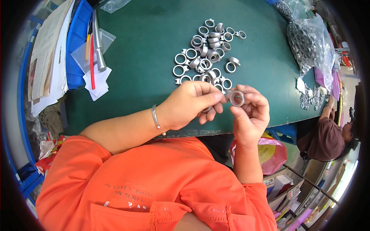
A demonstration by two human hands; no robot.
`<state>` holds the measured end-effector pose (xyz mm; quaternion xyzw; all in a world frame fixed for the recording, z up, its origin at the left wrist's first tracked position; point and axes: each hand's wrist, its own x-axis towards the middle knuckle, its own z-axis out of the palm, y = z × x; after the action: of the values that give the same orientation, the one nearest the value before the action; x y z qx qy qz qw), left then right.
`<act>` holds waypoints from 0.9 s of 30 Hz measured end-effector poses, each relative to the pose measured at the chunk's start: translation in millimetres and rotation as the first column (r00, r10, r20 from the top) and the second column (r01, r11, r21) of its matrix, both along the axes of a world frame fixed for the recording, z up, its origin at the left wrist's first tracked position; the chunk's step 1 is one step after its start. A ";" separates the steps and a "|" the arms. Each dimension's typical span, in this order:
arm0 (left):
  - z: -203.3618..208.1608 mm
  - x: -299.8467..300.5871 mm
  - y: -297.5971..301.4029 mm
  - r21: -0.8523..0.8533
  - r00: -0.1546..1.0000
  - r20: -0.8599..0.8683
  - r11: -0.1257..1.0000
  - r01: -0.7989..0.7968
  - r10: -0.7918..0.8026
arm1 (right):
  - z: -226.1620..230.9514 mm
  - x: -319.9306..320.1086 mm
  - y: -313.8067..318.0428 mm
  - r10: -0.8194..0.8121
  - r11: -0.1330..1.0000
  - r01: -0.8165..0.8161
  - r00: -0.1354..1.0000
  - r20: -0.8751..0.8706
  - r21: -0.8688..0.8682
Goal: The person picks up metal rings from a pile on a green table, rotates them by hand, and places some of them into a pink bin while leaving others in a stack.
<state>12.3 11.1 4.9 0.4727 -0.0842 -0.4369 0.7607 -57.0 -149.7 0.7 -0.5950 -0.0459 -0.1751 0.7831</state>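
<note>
My right hand (251,111) is closed on a metal ring (236,99), held between thumb and fingers with its round opening facing me. Beside it, my left hand (191,104) is closed, thumb and forefinger pinched together close to that ring. A grey curved edge of another metal ring (207,109) shows among the left fingers; the rest of it is hidden. Just beyond both hands lies a loose pile of metal rings (205,64), many with a small tab on the side. Some rest flat and others stand on edge.
A green table (150,50) stretches ahead. At left stand a blue tray (77,42), papers (50,50), a metal rod (98,42) and a red stick (92,63). At right are a clear bag of metal parts (308,42) and a co-worker (322,138). A pink bag (273,156) sits below.
</note>
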 end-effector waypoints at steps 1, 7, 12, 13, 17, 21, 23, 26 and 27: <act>1.4 0.5 0.2 -0.068 0.988 -0.150 0.998 0.013 -0.023 | 1.0 -0.5 1.4 -0.035 0.989 0.040 0.999 0.042 -0.140; 0.0 4.2 1.5 -0.185 0.942 -0.333 0.982 -0.037 -0.027 | 15.9 12.6 -9.3 -0.241 0.662 0.263 0.961 0.133 -0.702; 3.7 6.8 2.4 -0.216 0.944 -0.327 0.968 -0.127 0.051 | -6.6 26.0 -26.4 -0.186 0.313 0.031 0.982 -0.030 -0.949; 4.4 6.4 1.7 -0.195 0.934 -0.343 0.964 -0.178 0.102 | -7.2 24.8 -26.2 -0.187 0.313 0.030 0.982 -0.030 -0.949; 1.7 4.0 2.9 -0.196 0.980 -0.195 0.977 -0.086 0.048 | -6.9 10.9 -25.1 -0.207 0.661 0.001 0.961 -0.181 -0.750; 3.6 -0.4 0.9 -0.071 0.995 -0.084 0.996 -0.061 0.055 | 3.6 3.8 -15.7 0.088 0.954 -0.140 0.976 -0.199 -0.265; 7.2 -0.1 1.9 -0.033 0.998 -0.059 0.999 -0.031 0.029 | 9.5 3.4 -13.3 0.036 0.815 -0.057 0.998 -0.047 -0.577; 7.1 -1.4 0.0 0.003 0.992 0.089 0.996 -0.087 0.086 | 11.1 2.9 -4.3 -0.034 0.780 0.068 0.997 0.066 -0.622; 5.9 -1.9 -0.2 0.004 0.992 0.090 0.996 -0.087 0.087 | 10.2 2.1 -3.3 -0.075 0.807 0.110 0.994 0.084 -0.580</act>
<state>10.4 10.9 10.8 0.4980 -0.0961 -0.3818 0.7726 -54.9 -153.0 10.9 -0.8029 -0.0908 -0.2072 0.5516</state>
